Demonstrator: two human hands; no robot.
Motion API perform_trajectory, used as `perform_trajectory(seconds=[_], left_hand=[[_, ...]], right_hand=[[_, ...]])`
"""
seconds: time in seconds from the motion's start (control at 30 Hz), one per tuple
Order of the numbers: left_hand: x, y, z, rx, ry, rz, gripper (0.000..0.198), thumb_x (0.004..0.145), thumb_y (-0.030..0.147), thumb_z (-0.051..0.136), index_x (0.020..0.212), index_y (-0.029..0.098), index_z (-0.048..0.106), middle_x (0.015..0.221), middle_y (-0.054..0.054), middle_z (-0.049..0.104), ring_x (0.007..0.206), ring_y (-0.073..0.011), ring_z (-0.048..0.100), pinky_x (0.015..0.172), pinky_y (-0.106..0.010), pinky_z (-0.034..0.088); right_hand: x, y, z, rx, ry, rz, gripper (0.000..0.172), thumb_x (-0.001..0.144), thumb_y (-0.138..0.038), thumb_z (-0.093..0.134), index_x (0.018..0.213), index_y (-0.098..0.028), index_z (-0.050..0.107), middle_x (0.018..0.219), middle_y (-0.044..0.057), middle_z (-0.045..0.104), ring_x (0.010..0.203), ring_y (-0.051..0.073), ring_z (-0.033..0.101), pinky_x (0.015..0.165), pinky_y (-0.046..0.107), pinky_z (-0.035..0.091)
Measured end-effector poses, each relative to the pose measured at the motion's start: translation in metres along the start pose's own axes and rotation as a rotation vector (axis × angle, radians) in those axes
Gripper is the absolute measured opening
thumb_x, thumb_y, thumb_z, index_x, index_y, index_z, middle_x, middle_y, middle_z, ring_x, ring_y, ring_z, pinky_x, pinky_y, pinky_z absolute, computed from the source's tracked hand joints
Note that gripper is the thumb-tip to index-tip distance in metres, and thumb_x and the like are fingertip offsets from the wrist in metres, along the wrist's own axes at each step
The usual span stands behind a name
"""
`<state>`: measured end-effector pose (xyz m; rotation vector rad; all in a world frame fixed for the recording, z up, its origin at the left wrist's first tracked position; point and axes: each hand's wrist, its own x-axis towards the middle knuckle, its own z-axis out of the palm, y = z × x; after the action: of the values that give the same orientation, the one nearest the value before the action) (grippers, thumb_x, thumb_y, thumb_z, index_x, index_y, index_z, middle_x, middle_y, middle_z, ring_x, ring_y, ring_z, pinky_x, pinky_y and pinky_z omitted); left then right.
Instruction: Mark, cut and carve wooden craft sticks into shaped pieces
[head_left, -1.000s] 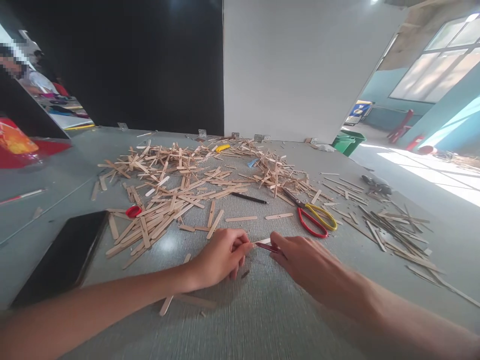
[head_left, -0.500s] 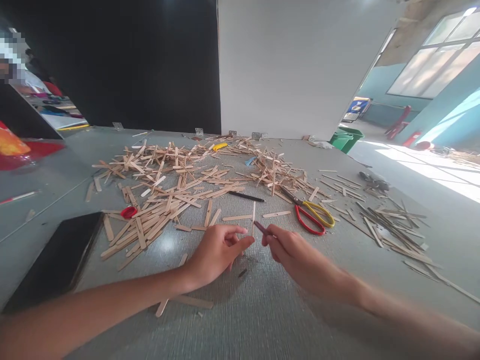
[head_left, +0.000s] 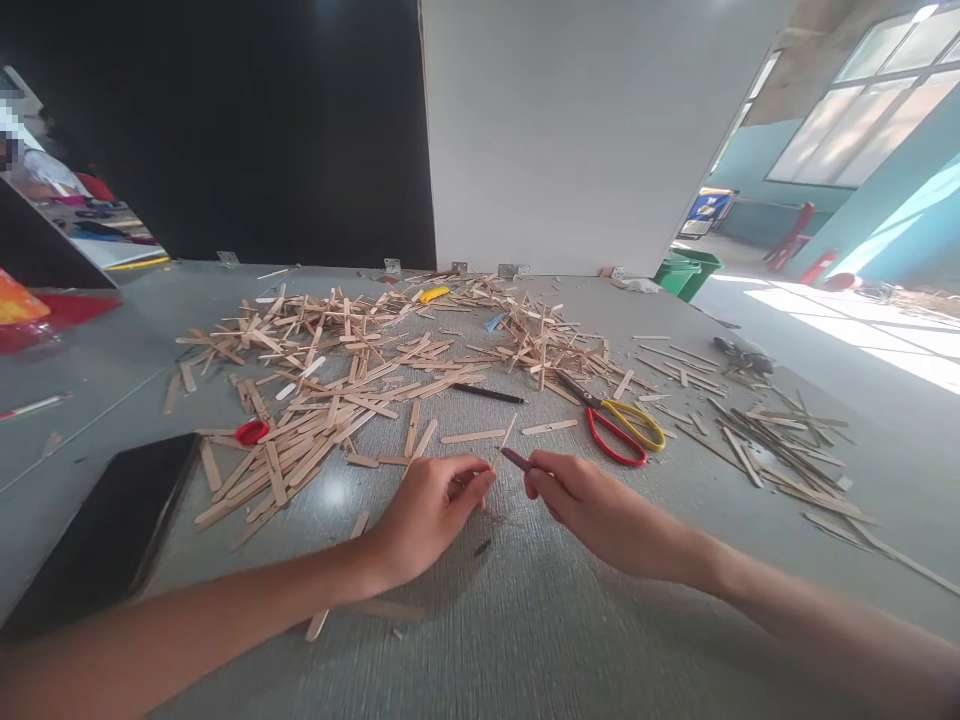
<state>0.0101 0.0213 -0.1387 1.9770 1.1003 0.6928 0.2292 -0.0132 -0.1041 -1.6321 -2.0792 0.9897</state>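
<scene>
My left hand (head_left: pixel 431 515) pinches the lower end of a thin wooden stick (head_left: pixel 508 432), which leans up and to the right. My right hand (head_left: pixel 592 505) is closed around a dark, narrow tool (head_left: pixel 516 459); its tip is at the stick, and whether it touches cannot be told. Just beyond both hands lie loose flat sticks (head_left: pixel 474 436) and a black pen (head_left: pixel 489 393). Scissors (head_left: pixel 619 430) with one red and one yellow handle rest to the right. A small dark piece (head_left: pixel 482 547) lies below my left hand.
Piles of wooden sticks (head_left: pixel 322 430) spread across the grey table (head_left: pixel 570 650). A red ring (head_left: pixel 251 432) and a black flat object (head_left: pixel 105 530) are at the left. Darker strips (head_left: pixel 787 460) lie at the right. Black and white panels (head_left: pixel 555 140) stand behind.
The stick in my left hand has gone from nearly upright to leaning right. My left hand has shifted slightly left, and the view has moved a little.
</scene>
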Motion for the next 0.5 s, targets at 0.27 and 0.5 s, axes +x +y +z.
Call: perform_trajectory(seconds=[0.27,0.5], left_hand=[[0.017,0.012,-0.031,0.072,0.004,0.112,0.036,0.100,0.049,0.060,0.104,0.018,0.077,0.059,0.005,0.060,0.049,-0.0108,0.047,0.050,-0.023,0.036],[0.011,0.019,-0.027,0.108,-0.026,0.213,0.033,0.101,0.028,0.055,0.069,0.018,0.058,0.056,0.008,0.039,0.052,-0.0085,0.031,0.049,-0.023,0.026]], right_hand=[[-0.010,0.016,0.005,-0.399,0.089,-0.236,0.025,0.104,-0.015,0.041,0.088,-0.019,0.060,0.067,-0.003,0.053,0.050,0.010,0.034,0.051,0.031,0.018],[-0.010,0.013,0.027,-0.567,0.088,-0.243,0.026,0.081,0.007,0.053,0.089,-0.018,0.053,0.056,-0.012,0.029,0.048,0.009,0.009,0.046,0.031,0.008]])
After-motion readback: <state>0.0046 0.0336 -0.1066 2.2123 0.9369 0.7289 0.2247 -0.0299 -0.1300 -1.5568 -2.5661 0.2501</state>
